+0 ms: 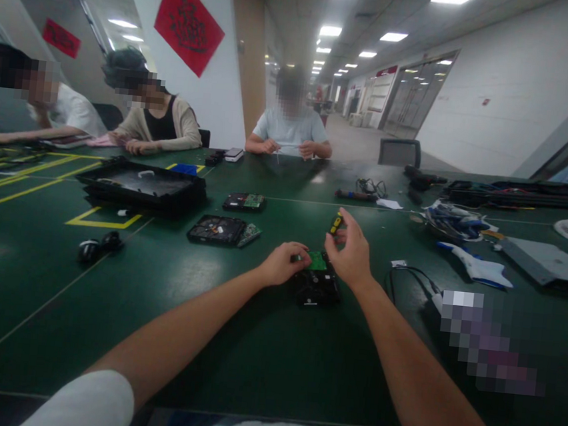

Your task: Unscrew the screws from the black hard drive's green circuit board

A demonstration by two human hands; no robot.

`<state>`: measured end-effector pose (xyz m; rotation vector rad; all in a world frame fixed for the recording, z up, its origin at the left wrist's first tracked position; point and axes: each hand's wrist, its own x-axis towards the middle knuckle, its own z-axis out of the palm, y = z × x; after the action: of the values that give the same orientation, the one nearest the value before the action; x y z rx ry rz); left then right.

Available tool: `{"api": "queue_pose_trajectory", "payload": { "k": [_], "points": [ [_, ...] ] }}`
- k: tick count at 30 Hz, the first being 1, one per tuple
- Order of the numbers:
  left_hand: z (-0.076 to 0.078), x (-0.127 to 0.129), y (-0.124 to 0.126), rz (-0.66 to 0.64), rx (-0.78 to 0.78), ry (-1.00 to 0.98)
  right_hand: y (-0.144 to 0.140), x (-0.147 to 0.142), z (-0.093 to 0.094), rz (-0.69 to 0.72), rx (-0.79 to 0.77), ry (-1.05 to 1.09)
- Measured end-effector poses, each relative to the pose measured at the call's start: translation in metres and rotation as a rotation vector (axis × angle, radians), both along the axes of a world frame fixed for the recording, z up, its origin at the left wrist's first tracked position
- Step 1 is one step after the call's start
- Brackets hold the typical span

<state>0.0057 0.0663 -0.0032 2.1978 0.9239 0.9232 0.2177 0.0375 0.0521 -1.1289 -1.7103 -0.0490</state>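
A black hard drive with a green circuit board on its far part lies on the table in front of me. My left hand is at the drive's left edge, fingers curled and the thumb by the board. Between the fingers of my right hand is a small yellow-and-black screwdriver, held above the board's right side. The screwdriver's tip is too hidden to make out.
To the left lie two more drives, one nearer and one farther, and a black tray. Cables, a blue-and-white object and a grey metal case are on the right. Three people sit around the table.
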Motion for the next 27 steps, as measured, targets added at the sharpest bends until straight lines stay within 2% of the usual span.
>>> {"api": "queue_pose_trajectory", "payload": {
  "k": [5,11,27],
  "points": [
    [-0.0005,0.0008,0.0004,0.014,-0.007,-0.007,0.0001,0.0003,0.0002,-0.038,0.024,-0.018],
    [-0.0015,0.0008,0.0007,0.008,0.001,-0.013,0.0015,0.0004,-0.0023,0.004,0.026,-0.013],
    [0.0011,0.0006,-0.0004,0.004,-0.002,-0.002,-0.0003,0.0001,-0.0004,-0.023,0.019,-0.017]
  ]
}}
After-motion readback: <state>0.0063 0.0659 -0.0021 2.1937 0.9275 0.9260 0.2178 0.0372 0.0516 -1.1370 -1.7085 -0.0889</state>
